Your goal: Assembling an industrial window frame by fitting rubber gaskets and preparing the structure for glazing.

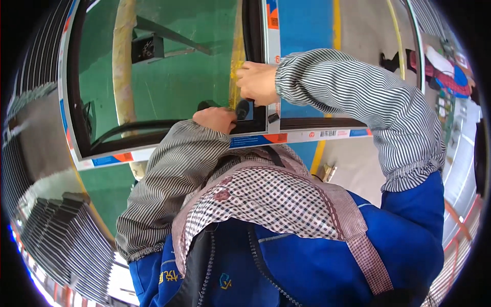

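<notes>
A large window frame with pale, film-covered bars lies before me. A black rubber sealing strip runs down the inner side of its middle bar. At that bar, near the lower corner, my right hand is closed with curled fingers over the strip. My left hand is closed too, low in the same corner, its fingertips hidden. Another stretch of black strip bows loosely over the lower left opening and passes behind my left sleeve. Dark shoe tips show beyond the frame, beside my hands.
A padded support bar crosses beneath the left opening, near a dark metal bracket. A small black piece sits on the middle bar's lower end. Stacked metal profiles stand at lower left. Another person is at far right.
</notes>
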`<state>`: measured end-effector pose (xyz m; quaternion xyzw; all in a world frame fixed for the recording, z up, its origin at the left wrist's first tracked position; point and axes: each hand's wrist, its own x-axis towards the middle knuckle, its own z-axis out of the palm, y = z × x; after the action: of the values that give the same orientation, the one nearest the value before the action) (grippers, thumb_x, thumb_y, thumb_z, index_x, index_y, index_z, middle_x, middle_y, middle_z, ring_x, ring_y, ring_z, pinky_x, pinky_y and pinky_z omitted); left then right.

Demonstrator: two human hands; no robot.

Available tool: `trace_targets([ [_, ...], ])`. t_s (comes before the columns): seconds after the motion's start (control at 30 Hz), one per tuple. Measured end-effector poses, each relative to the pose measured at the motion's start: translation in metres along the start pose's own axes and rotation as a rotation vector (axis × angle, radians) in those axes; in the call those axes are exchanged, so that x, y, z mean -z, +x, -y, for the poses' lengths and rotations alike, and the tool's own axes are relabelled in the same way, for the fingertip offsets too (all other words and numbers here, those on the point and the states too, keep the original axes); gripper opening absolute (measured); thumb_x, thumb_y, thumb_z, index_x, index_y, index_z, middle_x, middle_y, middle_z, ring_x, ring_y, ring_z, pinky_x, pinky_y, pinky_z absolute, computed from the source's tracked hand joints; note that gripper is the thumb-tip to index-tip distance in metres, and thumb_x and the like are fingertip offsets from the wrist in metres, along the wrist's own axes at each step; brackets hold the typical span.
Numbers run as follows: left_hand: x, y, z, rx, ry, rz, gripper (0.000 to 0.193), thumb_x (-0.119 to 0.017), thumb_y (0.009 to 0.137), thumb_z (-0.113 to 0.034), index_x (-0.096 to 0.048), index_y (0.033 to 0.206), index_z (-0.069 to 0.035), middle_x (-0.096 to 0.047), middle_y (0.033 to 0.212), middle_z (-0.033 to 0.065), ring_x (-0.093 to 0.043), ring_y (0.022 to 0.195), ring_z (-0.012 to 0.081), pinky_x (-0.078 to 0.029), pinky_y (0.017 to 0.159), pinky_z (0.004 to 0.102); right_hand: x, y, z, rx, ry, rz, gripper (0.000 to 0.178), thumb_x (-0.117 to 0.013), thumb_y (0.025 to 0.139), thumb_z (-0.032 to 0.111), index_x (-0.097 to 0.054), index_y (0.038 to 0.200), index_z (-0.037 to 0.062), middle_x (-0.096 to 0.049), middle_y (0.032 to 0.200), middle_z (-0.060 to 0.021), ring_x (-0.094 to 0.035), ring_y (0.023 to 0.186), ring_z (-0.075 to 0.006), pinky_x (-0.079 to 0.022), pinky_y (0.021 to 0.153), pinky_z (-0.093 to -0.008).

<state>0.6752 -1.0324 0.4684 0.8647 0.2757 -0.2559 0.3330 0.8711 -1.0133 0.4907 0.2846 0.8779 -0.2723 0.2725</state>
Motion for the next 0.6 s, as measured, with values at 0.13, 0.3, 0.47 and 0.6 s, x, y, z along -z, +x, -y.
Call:
trace_targets([
  [0.13,-0.001,0.008,-0.035,0.089,-0.247,-0.002,0.028,-0.062,0.087,-0.034,-0.068,0.110,-0.020,-0.067,0.108,0.0067,-0.064,0.102,0.0274,-0.052,0.086,0.0404,0.000,0.003,-0.005,0.068,0.079,0.048,0.015,-0.068,0.074,0.022,-0.072,0.086,0.0130,-0.063,0.094,-0.0020,-0.049,0.103,-0.0224,-0.034,0.091,-0.0378],
  [0.3,-0.006,0.021,-0.055,0.318,-0.340,-0.019,0.029,-0.065,0.084,-0.035,-0.070,0.103,-0.014,-0.069,0.102,0.0136,-0.066,0.099,0.0293,-0.053,0.085,0.0422,0.008,0.014,-0.023,0.081,0.023,0.124,0.023,-0.066,0.081,0.036,-0.073,0.095,0.0182,-0.067,0.094,0.0024,-0.047,0.107,-0.0190,-0.032,0.088,-0.0375],
  [0.47,-0.011,0.023,-0.063,0.373,-0.380,-0.037,0.029,-0.064,0.085,-0.034,-0.069,0.104,-0.011,-0.069,0.102,0.0105,-0.067,0.099,0.0271,-0.055,0.083,0.0413,0.015,0.030,-0.056,0.181,-0.003,0.216,0.027,-0.065,0.083,0.041,-0.073,0.098,0.0190,-0.069,0.093,0.0028,-0.052,0.106,-0.0173,-0.033,0.090,-0.0410],
  [0.6,-0.015,0.025,-0.065,0.432,-0.502,-0.154,0.030,-0.064,0.085,-0.032,-0.069,0.102,-0.008,-0.071,0.098,0.0126,-0.068,0.095,0.0276,-0.055,0.081,0.0426,0.031,0.038,-0.062,0.069,0.065,0.327,0.023,-0.066,0.083,0.032,-0.072,0.095,0.0130,-0.068,0.097,-0.0037,-0.054,0.107,-0.0258,-0.036,0.094,-0.0465],
])
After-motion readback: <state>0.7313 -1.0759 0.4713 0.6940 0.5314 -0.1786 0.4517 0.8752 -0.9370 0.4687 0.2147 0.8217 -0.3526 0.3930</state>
